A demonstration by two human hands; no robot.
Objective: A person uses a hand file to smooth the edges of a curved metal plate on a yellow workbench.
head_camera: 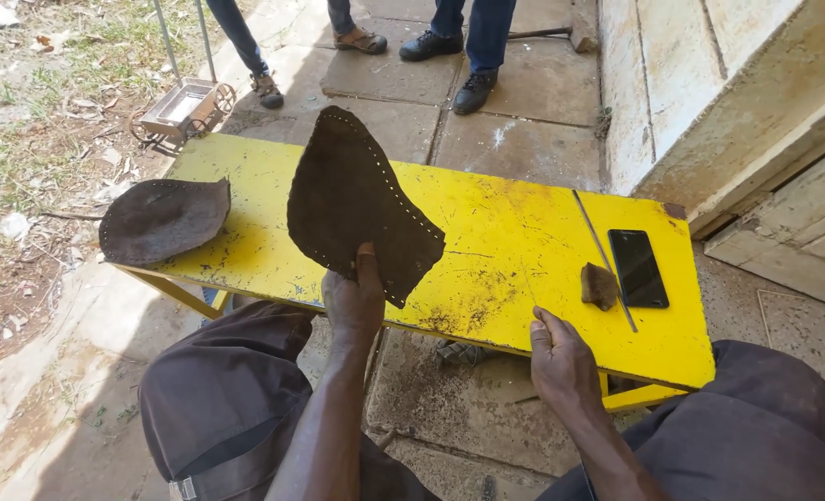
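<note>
The left hand (pixel 355 301) has its grip closed on the lower edge of a dark brown, curved piece of leather (pixel 357 204), thumb pressed flat against the near face, holding it upright above the tabletop so the broad side faces the wearer of the camera. A row of small punched holes runs along the leather's right and upper edge; the other edges look plain from here, though the far side is hidden.

The right hand (pixel 561 362) holds nothing: it rests palm down on the near edge of the yellow painted tabletop (pixel 514 241), fingers loosely together. Just beyond it lies a small brown stone-like lump (pixel 599 285), and touching or just beside that, a black phone (pixel 638 268) lying flat, screen up.

At the far left end of the tabletop sits a second dark leather piece, rounded and domed (pixel 164 220), also edged with punched holes, well apart from the one in hand.

Judging by this, the cutting and hole-punching of both pieces looks done, while joining them is not yet begun: no thread, needle or sole is in view, and the two pieces lie separate.

Beyond the tabletop, on the paving, stand the legs and shoes of other people (pixel 449 42), and a small metal tray on wheels (pixel 182 107) sits by the grass.
</note>
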